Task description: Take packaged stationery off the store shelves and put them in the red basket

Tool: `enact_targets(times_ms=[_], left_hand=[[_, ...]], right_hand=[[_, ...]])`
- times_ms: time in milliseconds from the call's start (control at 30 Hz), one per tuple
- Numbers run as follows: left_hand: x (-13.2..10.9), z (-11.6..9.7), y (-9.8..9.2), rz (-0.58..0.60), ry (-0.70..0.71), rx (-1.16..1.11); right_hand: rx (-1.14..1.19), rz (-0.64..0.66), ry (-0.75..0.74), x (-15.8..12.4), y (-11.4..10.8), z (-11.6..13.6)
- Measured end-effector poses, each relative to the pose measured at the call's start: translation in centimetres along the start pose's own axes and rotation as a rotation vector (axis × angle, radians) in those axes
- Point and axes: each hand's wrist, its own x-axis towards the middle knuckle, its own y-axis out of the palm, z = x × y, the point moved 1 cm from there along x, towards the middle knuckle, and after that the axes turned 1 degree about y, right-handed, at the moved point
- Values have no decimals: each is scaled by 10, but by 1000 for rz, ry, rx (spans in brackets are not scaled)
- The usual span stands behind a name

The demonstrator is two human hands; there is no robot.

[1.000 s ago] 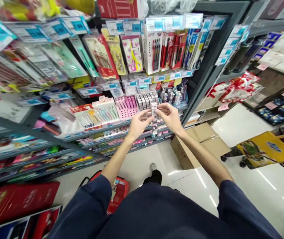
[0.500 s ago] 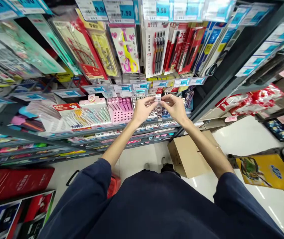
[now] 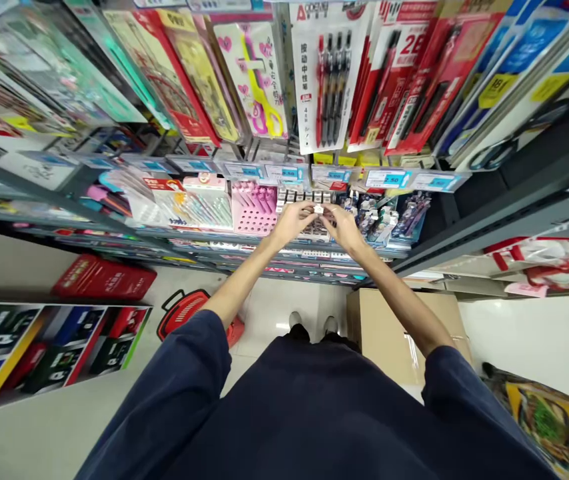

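Observation:
My left hand and my right hand meet in front of the pen shelf. Between their fingertips is a small white piece, with thumb and fingers of both hands pinched on its two sides. Its exact kind is too small to tell. Right behind the hands stands a box of pens with white tops, partly hidden by my fingers. To the left of it is a pink perforated holder with pink pens. Dark patterned pens fill holders to the right.
Packs of pens and scissors hang above the price tags. A cardboard box stands on the floor at right. A red shopping basket is at left, near a display stand.
The view has tilted and moved closer to the shelf. Both hands stay together on the small white piece, whose face now looks flatter and shorter. More of the red basket shows.

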Motion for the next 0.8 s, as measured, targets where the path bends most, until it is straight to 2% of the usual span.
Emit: enact_targets(times_ms=[100, 267, 500, 800], left_hand=[[3, 10, -1, -1, -12, 16], [5, 17, -3, 71, 82, 72], [8, 15, -6, 90, 113, 140], [-3, 18, -8, 160, 156, 123]], right_hand=[[11, 29, 18, 1, 8, -11], [-11, 38, 14, 4, 16, -20], [-19, 73, 23, 8, 15, -18], [-36, 107, -14, -5, 15, -17]])
